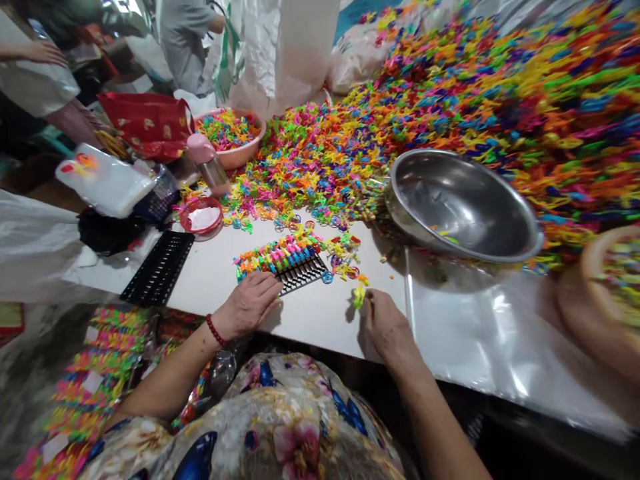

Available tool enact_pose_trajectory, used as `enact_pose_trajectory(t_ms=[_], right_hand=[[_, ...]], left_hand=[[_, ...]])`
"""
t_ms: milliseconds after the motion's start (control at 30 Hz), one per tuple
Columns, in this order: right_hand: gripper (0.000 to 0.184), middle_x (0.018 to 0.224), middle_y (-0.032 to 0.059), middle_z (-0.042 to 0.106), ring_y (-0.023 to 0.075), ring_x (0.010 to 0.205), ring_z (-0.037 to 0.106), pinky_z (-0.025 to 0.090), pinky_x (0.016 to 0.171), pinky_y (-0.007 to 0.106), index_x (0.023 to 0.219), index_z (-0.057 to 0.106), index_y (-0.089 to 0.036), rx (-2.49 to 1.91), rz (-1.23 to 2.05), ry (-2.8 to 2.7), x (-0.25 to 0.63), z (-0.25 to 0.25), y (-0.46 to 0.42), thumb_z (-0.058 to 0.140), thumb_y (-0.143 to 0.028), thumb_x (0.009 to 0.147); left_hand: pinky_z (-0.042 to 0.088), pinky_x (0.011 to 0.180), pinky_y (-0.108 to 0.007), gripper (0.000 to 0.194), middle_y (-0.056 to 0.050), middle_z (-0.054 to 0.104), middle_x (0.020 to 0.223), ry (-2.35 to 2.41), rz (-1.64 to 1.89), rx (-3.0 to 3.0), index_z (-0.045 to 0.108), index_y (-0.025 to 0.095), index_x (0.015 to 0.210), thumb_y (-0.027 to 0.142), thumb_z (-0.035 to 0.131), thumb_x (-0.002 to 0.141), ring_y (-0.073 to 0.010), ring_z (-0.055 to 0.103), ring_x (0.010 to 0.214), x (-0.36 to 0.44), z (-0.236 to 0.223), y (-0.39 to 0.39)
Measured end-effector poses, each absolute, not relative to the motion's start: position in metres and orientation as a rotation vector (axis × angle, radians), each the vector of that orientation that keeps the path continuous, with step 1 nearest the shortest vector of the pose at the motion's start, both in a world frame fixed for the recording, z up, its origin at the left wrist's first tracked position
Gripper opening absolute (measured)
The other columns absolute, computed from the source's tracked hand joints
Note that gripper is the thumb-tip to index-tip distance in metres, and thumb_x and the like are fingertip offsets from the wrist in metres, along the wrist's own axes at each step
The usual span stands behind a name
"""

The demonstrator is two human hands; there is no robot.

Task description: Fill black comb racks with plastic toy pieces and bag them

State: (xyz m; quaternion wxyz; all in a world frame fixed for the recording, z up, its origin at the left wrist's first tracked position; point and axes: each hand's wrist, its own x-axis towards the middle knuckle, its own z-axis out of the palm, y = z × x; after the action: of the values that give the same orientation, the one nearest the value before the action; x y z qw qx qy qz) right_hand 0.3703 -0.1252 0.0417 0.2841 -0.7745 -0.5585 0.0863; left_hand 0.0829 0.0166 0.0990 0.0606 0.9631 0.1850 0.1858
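On the white table, a black slotted rack (pixel 307 272) carries rows of small colourful plastic toys (pixel 280 252); its right front slots are bare. My left hand (pixel 253 300), a red bead bracelet at the wrist, lies across the rack's left front edge with its fingers bent and together over it. My right hand (pixel 387 323) is closed just right of the rack, pinching a yellow-green plastic toy (pixel 359 297), slightly blurred. Between the rack and this hand lies a loose cluster of toys (pixel 344 257), mostly yellow and red.
A huge heap of colourful toys (pixel 340 143) covers the back and right. A steel bowl (pixel 465 207) sits tilted against it. At left are a second black rack (pixel 159 268), a red basket (pixel 201 217) and a pink-lidded bottle (pixel 207 163). Two people stand at the back left.
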Motion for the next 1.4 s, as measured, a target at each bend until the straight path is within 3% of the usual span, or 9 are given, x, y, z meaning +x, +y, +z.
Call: enact_pose_trajectory(t_ms=[133, 367, 600, 700, 800, 933, 1167, 1300, 1400], right_hand=[[0.019, 0.085, 0.0027, 0.065, 0.0182, 0.071, 0.061, 0.051, 0.064, 0.030, 0.108, 0.054, -0.024, -1.594, 0.768, -1.497, 0.301, 0.048, -0.086, 0.043, -0.021, 0.092], [0.016, 0.091, 0.0067, 0.062, 0.0197, 0.083, 0.056, 0.048, 0.077, 0.032, 0.093, 0.059, -0.020, -1.288, 0.756, -1.616, 0.248, 0.041, -0.041, 0.045, -0.013, 0.090], [0.024, 0.107, 0.0098, 0.062, 0.0209, 0.097, 0.057, 0.048, 0.088, 0.036, 0.107, 0.057, -0.019, -1.237, 0.853, -1.717, 0.260, 0.035, -0.034, 0.047, -0.008, 0.088], [0.030, 0.115, 0.0114, 0.060, 0.0219, 0.103, 0.057, 0.048, 0.092, 0.038, 0.115, 0.056, -0.019, -1.189, 0.867, -1.768, 0.262, 0.035, -0.031, 0.049, -0.009, 0.088], [0.033, 0.117, 0.0115, 0.061, 0.0218, 0.104, 0.057, 0.049, 0.092, 0.038, 0.121, 0.055, -0.019, -1.169, 0.868, -1.790, 0.259, 0.037, -0.031, 0.048, -0.012, 0.089], [0.030, 0.113, 0.0100, 0.062, 0.0204, 0.102, 0.059, 0.050, 0.091, 0.036, 0.119, 0.058, -0.020, -1.202, 0.840, -1.769, 0.260, 0.039, -0.035, 0.045, -0.013, 0.093], [0.025, 0.101, 0.0106, 0.063, 0.0229, 0.091, 0.059, 0.050, 0.084, 0.037, 0.110, 0.065, -0.020, -1.763, 0.218, -1.517, 0.355, 0.038, -0.048, 0.045, -0.022, 0.095], [0.026, 0.105, 0.0094, 0.060, 0.0199, 0.081, 0.057, 0.048, 0.068, 0.031, 0.103, 0.070, -0.021, -1.966, -0.031, -1.565, 0.408, 0.037, -0.039, 0.054, -0.019, 0.083], [0.025, 0.109, 0.0094, 0.060, 0.0215, 0.088, 0.057, 0.047, 0.071, 0.030, 0.096, 0.071, -0.022, -1.929, -0.064, -1.828, 0.414, 0.040, -0.031, 0.056, -0.014, 0.077]], left_hand=[[0.046, 0.097, -0.042, 0.058, -0.012, 0.063, 0.123, 0.595, 0.574, 2.867, 0.031, 0.019, 0.150, 0.018, 0.046, 0.094, -0.0244, 0.056, 0.114, 0.076, 0.098, 0.014], [0.045, 0.098, -0.041, 0.068, -0.016, 0.051, 0.142, 0.574, 0.652, 2.848, 0.014, 0.020, 0.156, 0.019, 0.043, 0.095, -0.0256, 0.053, 0.121, 0.077, 0.096, 0.016], [0.042, 0.100, -0.041, 0.062, -0.015, 0.041, 0.152, 0.641, 0.493, 2.868, 0.020, 0.019, 0.155, 0.019, 0.042, 0.097, -0.0255, 0.051, 0.124, 0.077, 0.103, 0.015], [0.036, 0.107, -0.043, 0.059, -0.013, 0.035, 0.156, 0.679, 0.453, 2.903, 0.027, 0.018, 0.153, 0.023, 0.043, 0.097, -0.0273, 0.040, 0.137, 0.078, 0.106, 0.013], [0.027, 0.112, -0.046, 0.053, -0.009, 0.038, 0.156, 0.686, 0.407, 2.977, 0.037, 0.020, 0.149, 0.031, 0.046, 0.097, -0.0286, 0.029, 0.145, 0.080, 0.109, 0.011], [0.028, 0.111, -0.042, 0.044, -0.009, 0.045, 0.151, 0.729, 0.372, 3.015, 0.048, 0.017, 0.141, 0.032, 0.043, 0.099, -0.0234, 0.035, 0.142, 0.085, 0.109, 0.009], [0.031, 0.109, -0.042, 0.036, -0.011, 0.053, 0.143, 0.745, 0.420, 2.999, 0.057, 0.015, 0.129, 0.031, 0.046, 0.098, -0.0226, 0.048, 0.131, 0.085, 0.104, 0.010], [0.033, 0.106, -0.043, 0.042, -0.011, 0.052, 0.145, 0.723, 0.434, 3.020, 0.051, 0.020, 0.138, 0.030, 0.049, 0.097, -0.0234, 0.051, 0.127, 0.084, 0.104, 0.011], [0.034, 0.104, -0.044, 0.041, -0.011, 0.049, 0.148, 0.738, 0.439, 3.040, 0.052, 0.023, 0.136, 0.031, 0.051, 0.097, -0.0237, 0.054, 0.122, 0.084, 0.104, 0.009]])
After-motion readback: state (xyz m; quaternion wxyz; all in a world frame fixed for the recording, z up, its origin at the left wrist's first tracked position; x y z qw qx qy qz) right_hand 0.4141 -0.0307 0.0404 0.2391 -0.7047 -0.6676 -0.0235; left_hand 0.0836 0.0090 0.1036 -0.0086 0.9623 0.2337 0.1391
